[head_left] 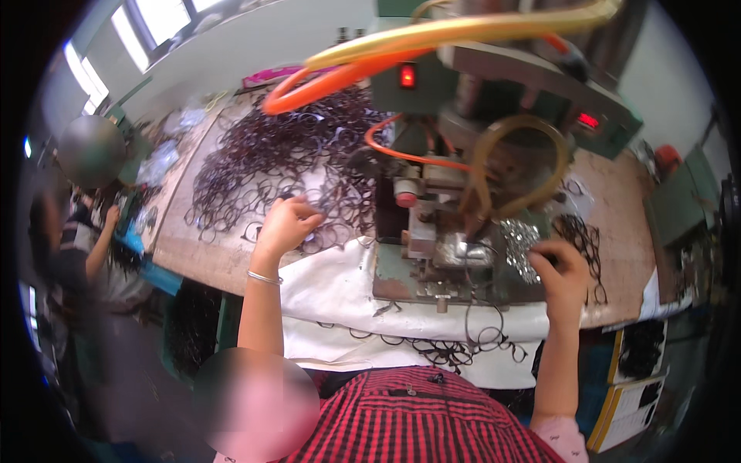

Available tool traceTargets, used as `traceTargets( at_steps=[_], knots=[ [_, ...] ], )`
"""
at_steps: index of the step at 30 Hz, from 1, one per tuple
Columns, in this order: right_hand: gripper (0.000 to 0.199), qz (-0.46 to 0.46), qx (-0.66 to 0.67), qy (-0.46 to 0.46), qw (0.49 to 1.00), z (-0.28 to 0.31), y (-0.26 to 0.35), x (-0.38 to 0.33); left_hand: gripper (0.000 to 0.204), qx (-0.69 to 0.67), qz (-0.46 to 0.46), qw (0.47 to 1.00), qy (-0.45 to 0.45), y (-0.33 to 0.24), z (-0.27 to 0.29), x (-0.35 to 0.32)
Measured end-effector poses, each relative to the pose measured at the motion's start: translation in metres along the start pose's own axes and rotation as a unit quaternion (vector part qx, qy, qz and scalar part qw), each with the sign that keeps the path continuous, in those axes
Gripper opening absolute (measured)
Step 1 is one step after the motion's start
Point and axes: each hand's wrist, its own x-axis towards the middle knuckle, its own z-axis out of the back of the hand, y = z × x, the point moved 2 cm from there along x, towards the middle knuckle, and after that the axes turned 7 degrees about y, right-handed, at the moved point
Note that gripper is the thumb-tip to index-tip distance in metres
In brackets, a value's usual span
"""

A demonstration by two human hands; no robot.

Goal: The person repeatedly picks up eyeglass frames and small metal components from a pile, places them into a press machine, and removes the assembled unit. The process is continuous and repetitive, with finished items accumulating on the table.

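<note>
Both bare forearms rise from the lower edge, well apart from each other. The left hand is raised on a nearly upright forearm, a thin bangle at the wrist, its fingers curled loosely together. The right hand reaches forward, knuckles up, fingers bent inward in a pinch.
</note>
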Motion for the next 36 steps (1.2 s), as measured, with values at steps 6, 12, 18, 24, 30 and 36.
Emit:
traceTargets(
  at_steps=[6, 12, 18, 24, 30, 36],
  knots=[
    [0.040, 0.040, 0.070, 0.024, 0.996, -0.057, -0.028, 0.028, 0.016, -0.342, 0.077, 0.925, -0.148, -0.029, -0.025, -0.033],
    [0.046, -0.019, 0.137, 0.041, 0.990, -0.061, 0.003, 0.027, 0.018, -0.707, -0.118, 0.691, -0.093, -0.103, -0.035, -0.067],
    [0.059, -0.095, 0.404, 0.037, 0.909, -0.076, 0.008, 0.022, 0.015, -0.207, -0.266, 0.898, -0.282, -0.231, 0.013, -0.045],
    [0.058, -0.070, 0.329, 0.005, 0.942, -0.086, 0.016, 0.010, 0.009, -0.264, -0.171, 0.905, -0.287, -0.224, 0.006, -0.033],
    [0.030, 0.039, -0.253, -0.035, 0.966, -0.020, -0.018, -0.011, 0.016, -0.530, -0.023, 0.808, 0.256, -0.222, -0.015, -0.090],
    [0.015, 0.027, -0.383, -0.097, 0.918, 0.005, -0.097, -0.010, 0.027, -0.606, 0.117, 0.688, 0.381, -0.249, -0.062, -0.082]
  ],
)
